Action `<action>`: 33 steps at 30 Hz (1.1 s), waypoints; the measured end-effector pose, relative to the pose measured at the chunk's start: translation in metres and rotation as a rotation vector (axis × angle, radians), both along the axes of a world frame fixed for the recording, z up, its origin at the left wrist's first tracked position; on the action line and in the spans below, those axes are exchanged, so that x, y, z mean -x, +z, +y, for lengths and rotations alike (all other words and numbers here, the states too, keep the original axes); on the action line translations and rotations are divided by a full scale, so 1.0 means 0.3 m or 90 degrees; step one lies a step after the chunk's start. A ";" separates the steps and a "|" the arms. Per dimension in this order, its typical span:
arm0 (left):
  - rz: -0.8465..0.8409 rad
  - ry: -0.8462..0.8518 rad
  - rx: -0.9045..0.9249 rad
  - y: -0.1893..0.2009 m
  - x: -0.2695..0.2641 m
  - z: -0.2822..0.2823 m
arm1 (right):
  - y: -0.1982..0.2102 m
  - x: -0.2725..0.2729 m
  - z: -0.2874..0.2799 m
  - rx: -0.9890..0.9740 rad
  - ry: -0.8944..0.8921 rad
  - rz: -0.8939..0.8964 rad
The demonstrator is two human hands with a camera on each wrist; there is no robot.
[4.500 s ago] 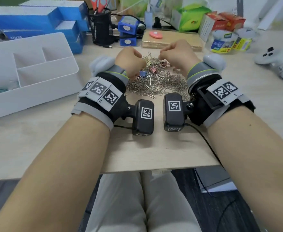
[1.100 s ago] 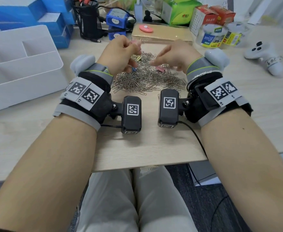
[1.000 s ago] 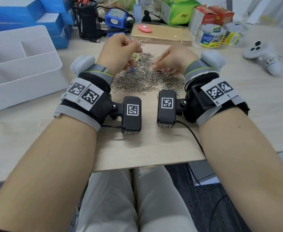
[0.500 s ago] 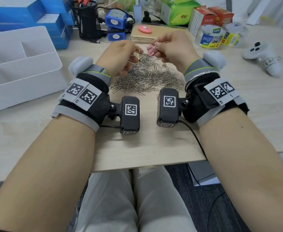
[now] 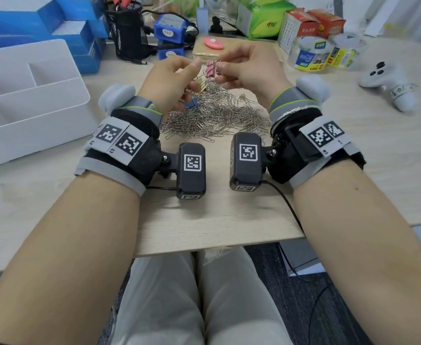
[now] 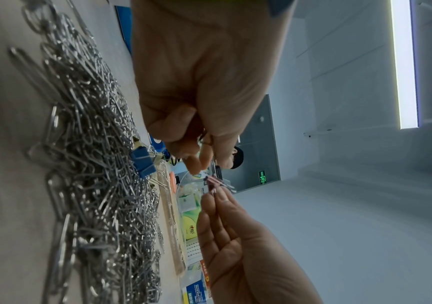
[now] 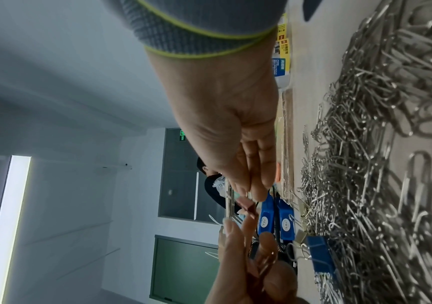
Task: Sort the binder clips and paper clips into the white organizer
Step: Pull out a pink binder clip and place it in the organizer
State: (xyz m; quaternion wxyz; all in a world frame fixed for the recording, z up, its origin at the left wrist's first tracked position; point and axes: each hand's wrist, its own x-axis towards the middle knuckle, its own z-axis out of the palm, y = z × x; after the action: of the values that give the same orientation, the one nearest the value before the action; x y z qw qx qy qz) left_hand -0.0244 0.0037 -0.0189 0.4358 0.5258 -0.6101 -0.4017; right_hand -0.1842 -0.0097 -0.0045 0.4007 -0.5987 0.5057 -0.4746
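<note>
A heap of silver paper clips (image 5: 217, 118) lies mid-table, with a blue binder clip (image 5: 192, 103) and a gold one (image 5: 200, 83) on its far left side. Above the heap, my right hand (image 5: 220, 68) pinches a pink binder clip (image 5: 210, 70) by its wire handles. My left hand (image 5: 192, 70) is just left of it with its fingers curled; a binder clip's wire loop (image 6: 206, 142) shows between them. The wrist views show the pink clip (image 6: 211, 182) (image 7: 247, 205), the blue clip (image 6: 143, 162) (image 7: 321, 257) and the heap (image 6: 92, 185) (image 7: 378, 185). The white organizer (image 5: 42, 120) stands at the left.
Behind the heap are a black mesh pen cup (image 5: 130, 33), blue boxes (image 5: 42, 23), two blue devices (image 5: 168, 33) and a flat brown box (image 5: 229, 49). Tape tubs (image 5: 311, 54) and a white controller (image 5: 388, 83) sit at the right. Bare tabletop lies in front of the heap.
My right hand took a pink binder clip out of the heap and raised it. Both hands rose from the pile and now meet above its far side.
</note>
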 end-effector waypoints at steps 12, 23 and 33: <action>0.014 0.057 0.095 0.040 -0.019 0.027 | 0.019 -0.099 0.022 0.108 0.070 0.057; -0.065 0.215 0.123 0.098 -0.244 0.045 | 0.073 -0.326 0.038 0.156 0.132 0.188; -0.116 0.415 0.064 0.133 -0.611 -0.010 | 0.083 -0.562 0.009 0.103 0.263 0.295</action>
State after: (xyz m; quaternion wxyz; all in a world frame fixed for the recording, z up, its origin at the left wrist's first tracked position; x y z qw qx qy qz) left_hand 0.1588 0.0008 0.0211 0.5103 0.7047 -0.4656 -0.1616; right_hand -0.0156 -0.0069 0.0203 0.3140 -0.8106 0.4121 -0.2729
